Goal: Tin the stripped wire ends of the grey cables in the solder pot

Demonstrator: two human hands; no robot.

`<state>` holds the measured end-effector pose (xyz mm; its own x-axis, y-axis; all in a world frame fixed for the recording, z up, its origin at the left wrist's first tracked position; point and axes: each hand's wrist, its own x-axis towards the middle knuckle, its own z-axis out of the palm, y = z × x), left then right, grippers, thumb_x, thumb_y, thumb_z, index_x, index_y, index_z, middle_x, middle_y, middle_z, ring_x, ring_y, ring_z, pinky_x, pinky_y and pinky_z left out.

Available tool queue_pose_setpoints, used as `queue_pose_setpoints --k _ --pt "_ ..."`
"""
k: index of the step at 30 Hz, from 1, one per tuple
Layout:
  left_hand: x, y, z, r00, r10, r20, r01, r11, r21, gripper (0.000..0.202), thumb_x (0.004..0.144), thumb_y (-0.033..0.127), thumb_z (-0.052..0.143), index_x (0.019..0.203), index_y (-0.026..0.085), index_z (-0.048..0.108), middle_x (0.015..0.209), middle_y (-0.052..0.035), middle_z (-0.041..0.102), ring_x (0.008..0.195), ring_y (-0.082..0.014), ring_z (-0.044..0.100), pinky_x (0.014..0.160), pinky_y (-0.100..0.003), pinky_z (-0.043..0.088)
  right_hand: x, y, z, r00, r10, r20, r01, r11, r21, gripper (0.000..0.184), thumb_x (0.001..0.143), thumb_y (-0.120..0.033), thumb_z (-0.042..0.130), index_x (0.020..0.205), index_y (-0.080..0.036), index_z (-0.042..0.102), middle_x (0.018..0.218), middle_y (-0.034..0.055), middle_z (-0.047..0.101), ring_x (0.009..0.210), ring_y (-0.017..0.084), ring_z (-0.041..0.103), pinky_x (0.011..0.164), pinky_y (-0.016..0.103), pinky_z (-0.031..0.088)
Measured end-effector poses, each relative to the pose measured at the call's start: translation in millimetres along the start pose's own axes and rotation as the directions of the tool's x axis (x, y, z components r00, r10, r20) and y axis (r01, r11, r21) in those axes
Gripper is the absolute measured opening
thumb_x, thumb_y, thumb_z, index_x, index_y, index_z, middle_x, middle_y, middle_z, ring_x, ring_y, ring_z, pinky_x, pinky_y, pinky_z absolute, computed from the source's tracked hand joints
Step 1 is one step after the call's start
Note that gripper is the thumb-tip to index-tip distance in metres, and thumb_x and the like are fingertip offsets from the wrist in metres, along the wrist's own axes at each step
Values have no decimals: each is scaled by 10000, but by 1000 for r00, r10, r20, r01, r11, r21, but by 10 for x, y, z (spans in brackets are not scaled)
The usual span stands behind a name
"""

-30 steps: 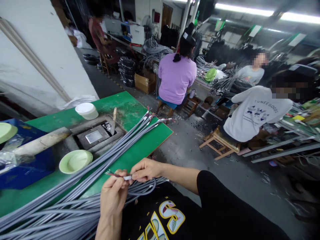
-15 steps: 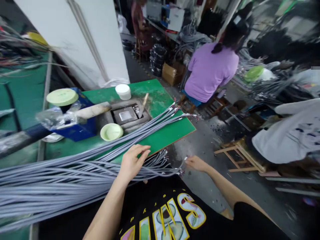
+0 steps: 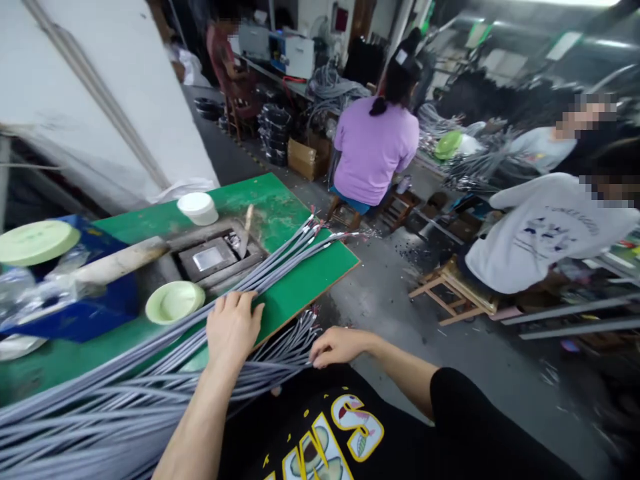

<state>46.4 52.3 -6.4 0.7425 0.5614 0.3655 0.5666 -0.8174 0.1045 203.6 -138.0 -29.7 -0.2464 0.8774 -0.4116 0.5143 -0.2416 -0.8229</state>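
Observation:
Long grey cables (image 3: pixel 295 261) lie across the green table, their stripped ends with fine coloured wires fanning out past its right edge. My left hand (image 3: pixel 233 327) rests over this bundle, palm down, fingers stretched forward and thumb apart. A second group of grey cables (image 3: pixel 280 368) hangs lower, between the table edge and my black shirt. Around the end part of that group, my right hand (image 3: pixel 341 345) has its fingers curled closed; how many cables are in it is hidden.
On the green table (image 3: pixel 320 273) stand a solder pot (image 3: pixel 209 259) with a scraper (image 3: pixel 246 230), a white tub (image 3: pixel 198 209), a pale green bowl (image 3: pixel 175 302) and a blue box (image 3: pixel 110 307). Co-workers sit on stools beyond, one in a purple shirt (image 3: pixel 375 150).
My left hand has come down onto the upper cable bundle. The right hand has moved left, from the cable tips to further in along the lower cables. The view has turned right.

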Motion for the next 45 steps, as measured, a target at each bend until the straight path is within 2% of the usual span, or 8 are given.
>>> queue_pose_setpoints --k 8,14,20,26,30,32,37,45 --pt "30 -192 113 1000 17 -15 -17 1000 9 252 874 309 436 920 137 614 796 -106 583 769 -262 526 720 -344 398 183 -61 95 993 -55 106 24 960 278 176 828 -183 618 981 -105 657 711 -8 669 645 70 633 689 163 479" --pt "0 -134 85 995 27 -96 -40 990 -134 260 879 281 405 938 112 594 798 -122 584 777 -268 533 716 -347 395 434 -176 202 983 -119 143 -2 762 647 270 821 -277 647 1030 -113 599 735 -4 658 618 79 644 609 186 499" --pt "-222 3 -148 962 -107 -251 -31 871 -491 238 810 279 591 1026 200 653 806 -64 601 768 -218 527 778 -321 377 576 -423 -125 962 -80 -263 272 400 875 547 827 -416 636 1269 -223 378 837 23 694 613 150 681 511 240 510" --pt "-548 62 -154 958 -45 -283 -157 744 -650 280 714 197 699 992 233 701 800 -52 645 742 -203 558 791 -309 397 345 -515 -717 639 191 -745 685 299 664 261 950 -384 392 1116 -202 480 782 2 679 463 77 564 403 184 408" --pt "-640 44 -76 974 82 -209 -204 717 -667 271 736 215 684 1004 248 704 826 -48 669 749 -192 587 777 -293 411 122 -473 -832 369 192 -909 778 471 415 288 937 -405 396 1060 -178 525 569 -58 580 332 43 369 351 175 275" --pt "-632 54 -77 984 96 -147 -173 682 -710 260 745 254 680 1004 252 707 878 -54 677 795 -198 600 782 -293 425 9 -478 -771 414 51 -909 693 629 351 317 919 -411 433 1035 -147 564 500 -68 535 337 43 323 361 178 243" --pt "-552 144 -159 998 -39 55 67 418 -906 320 789 297 640 1105 257 669 850 -31 658 780 -164 608 721 -263 475 -154 -597 -460 843 -169 -511 275 952 138 321 922 -336 445 1090 -121 615 516 -56 513 479 69 467 524 184 376" --pt "-537 172 -90 885 -406 230 242 -21 -970 248 670 368 729 546 177 631 769 -56 705 685 -156 595 619 -261 510 -102 -634 -226 963 -227 -144 152 902 -404 264 936 -382 426 940 -209 625 722 -13 633 614 99 513 580 199 345"
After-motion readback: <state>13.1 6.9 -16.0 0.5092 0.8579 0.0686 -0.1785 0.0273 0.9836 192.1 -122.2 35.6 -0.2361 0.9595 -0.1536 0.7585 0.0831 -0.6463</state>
